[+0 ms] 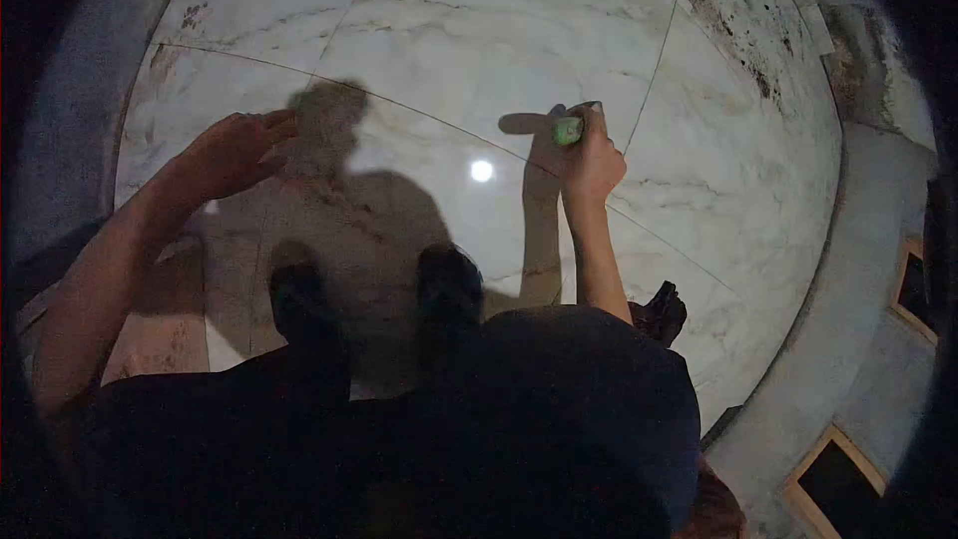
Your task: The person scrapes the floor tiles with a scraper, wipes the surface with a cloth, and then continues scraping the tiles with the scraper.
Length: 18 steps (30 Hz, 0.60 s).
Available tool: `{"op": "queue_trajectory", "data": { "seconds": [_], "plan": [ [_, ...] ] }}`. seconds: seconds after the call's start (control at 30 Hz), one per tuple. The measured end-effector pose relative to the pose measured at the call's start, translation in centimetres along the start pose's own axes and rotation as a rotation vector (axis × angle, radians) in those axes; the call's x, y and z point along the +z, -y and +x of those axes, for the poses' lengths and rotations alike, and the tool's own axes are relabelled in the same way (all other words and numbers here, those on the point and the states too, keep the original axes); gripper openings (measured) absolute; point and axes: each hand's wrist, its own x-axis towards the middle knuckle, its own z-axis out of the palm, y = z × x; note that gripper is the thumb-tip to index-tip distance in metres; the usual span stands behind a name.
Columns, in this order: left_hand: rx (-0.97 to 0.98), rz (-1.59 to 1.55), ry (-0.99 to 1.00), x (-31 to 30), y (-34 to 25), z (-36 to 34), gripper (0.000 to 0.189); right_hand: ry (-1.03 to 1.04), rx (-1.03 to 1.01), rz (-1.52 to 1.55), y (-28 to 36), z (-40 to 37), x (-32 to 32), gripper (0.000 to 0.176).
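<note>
My right hand [596, 165] is closed around a small green object with a rounded end [568, 131], held above the tiled floor. Its kind is hard to tell from this angle, and a long rounded shadow lies to its left. On the other side, my left hand [232, 152] is stretched out over the floor, its fingers extended and nothing in them. Pale marble-patterned tiles [449, 90] with thin dark joints lie beneath both hands.
My dark-clothed legs and dark shoes [449, 284] fill the lower middle. A dark crumpled item [662, 314] lies beside my right knee. Dirt [763, 80] marks the upper right tiles. Wood-framed dark openings [836, 474] line the grey wall at right.
</note>
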Motion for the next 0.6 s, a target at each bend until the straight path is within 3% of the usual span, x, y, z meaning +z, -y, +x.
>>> {"op": "queue_trajectory", "data": {
  "seconds": [0.03,0.1,0.23,0.4,0.47,0.6],
  "plan": [
    [0.002,-0.001,-0.002,0.3,0.2,0.2,0.048,-0.001,0.0,-0.003,-0.4,-0.4,0.6,0.035],
    [0.009,0.08,0.049,1.3,1.1,0.3,0.05,-0.097,-0.217,-0.121,-0.3,-1.8,2.0,0.036],
    [0.037,0.052,-0.013,2.1,1.1,0.0,0.05,-0.163,-0.207,-0.037,-0.2,-3.2,2.0,0.03],
    [-0.051,0.033,0.084,0.5,-0.3,-0.1,0.047,-0.156,-0.124,0.029,-1.1,-2.5,1.0,0.032],
    [-0.052,0.008,0.05,0.0,-0.5,-0.1,0.047,-0.119,-0.266,-0.074,-1.2,-4.6,0.7,0.034],
    [-0.011,0.057,-0.003,2.5,0.7,-0.1,0.046,-0.162,-0.325,-0.045,-3.4,-3.6,1.7,0.036]
  ]
}}
